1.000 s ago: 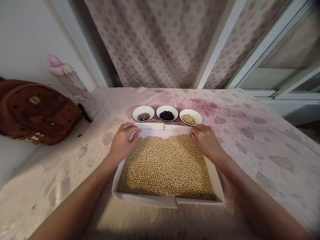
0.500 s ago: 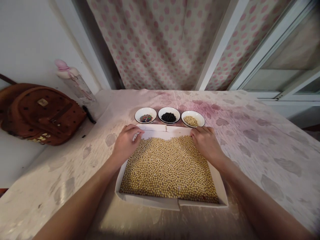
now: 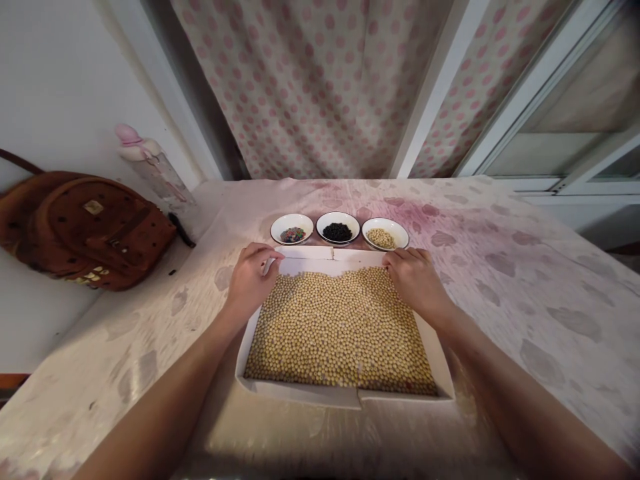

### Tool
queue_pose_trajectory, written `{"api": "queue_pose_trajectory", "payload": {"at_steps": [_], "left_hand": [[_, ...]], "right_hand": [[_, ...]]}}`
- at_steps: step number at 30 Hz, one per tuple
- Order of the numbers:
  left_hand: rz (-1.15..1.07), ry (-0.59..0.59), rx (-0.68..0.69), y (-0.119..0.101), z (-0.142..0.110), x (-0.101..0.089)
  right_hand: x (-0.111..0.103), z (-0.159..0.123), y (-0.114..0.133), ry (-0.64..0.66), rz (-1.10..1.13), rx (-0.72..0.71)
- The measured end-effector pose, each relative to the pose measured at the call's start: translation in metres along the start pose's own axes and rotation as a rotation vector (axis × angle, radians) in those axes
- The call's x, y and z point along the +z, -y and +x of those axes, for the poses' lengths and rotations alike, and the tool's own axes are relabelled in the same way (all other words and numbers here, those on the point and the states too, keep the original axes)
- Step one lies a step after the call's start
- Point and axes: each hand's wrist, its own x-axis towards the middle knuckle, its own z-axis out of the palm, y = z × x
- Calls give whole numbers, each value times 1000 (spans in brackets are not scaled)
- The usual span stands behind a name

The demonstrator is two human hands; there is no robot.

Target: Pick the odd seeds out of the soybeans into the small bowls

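Observation:
A shallow white cardboard box (image 3: pixel 320 397) lies before me, its floor mostly covered by pale yellow soybeans (image 3: pixel 340 327). My left hand (image 3: pixel 253 280) grips the box's far left corner, fingers over the rim and thumb toward the inside. At the far right corner my right hand (image 3: pixel 414 277) is closed on the wall, its fingers curled over the edge. A strip of bare box floor shows along the far wall. Just behind that wall stand three white bowls: one with small multicoloured pieces (image 3: pixel 293 235), one with black beans (image 3: pixel 337 232), one with pale beans (image 3: pixel 381 238).
A brown backpack (image 3: pixel 95 227) and a clear bottle with a pink lid (image 3: pixel 157 167) stand at the left by the wall. The table has a patterned cloth (image 3: pixel 525 300). A dotted curtain (image 3: pixel 320 87) hangs behind the table.
The box's near edge sits slightly farther from me in the view. My left thumb has parted a little from the fingertips. Both hands keep to the same corners, and the bowls stand as before.

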Motion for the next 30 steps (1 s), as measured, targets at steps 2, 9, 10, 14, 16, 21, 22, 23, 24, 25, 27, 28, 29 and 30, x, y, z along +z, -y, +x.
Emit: {"api": "queue_pose_trajectory", "payload": {"at_steps": [2, 9, 10, 14, 16, 21, 22, 23, 24, 25, 27, 28, 29, 30], "left_hand": [[-4, -1, -4, 1, 0, 1], [1, -5, 0, 0, 0, 1], [4, -3, 4, 0, 0, 0], [8, 18, 11, -1, 0, 0], [3, 20, 5, -2, 0, 1], [-1, 26, 13, 0, 0, 1], [0, 25, 17, 0, 0, 1], [0, 24, 20, 1, 0, 2], [-1, 23, 23, 1, 0, 2], [-3, 21, 27, 1, 0, 2], [-6, 20, 30, 1, 0, 2], [-6, 21, 29, 1, 0, 2], [-5, 23, 28, 1, 0, 2], [-3, 23, 26, 1, 0, 1]], "right_hand": [[-3, 0, -2, 4, -14, 5], [-4, 0, -2, 40, -93, -42], [-3, 0, -2, 43, -96, -49], [-2, 1, -2, 54, -109, -45], [-3, 2, 0, 56, -119, -45], [-1, 4, 7, 42, -143, -6], [-1, 4, 8, 39, -147, 4], [0, 4, 9, 35, -150, 12], [1, 4, 10, 32, -152, 17], [2, 4, 11, 28, -153, 22], [3, 4, 11, 19, -156, 33], [4, 3, 12, 15, -157, 38], [4, 3, 12, 11, -157, 42], [4, 3, 12, 9, -157, 45]]}}
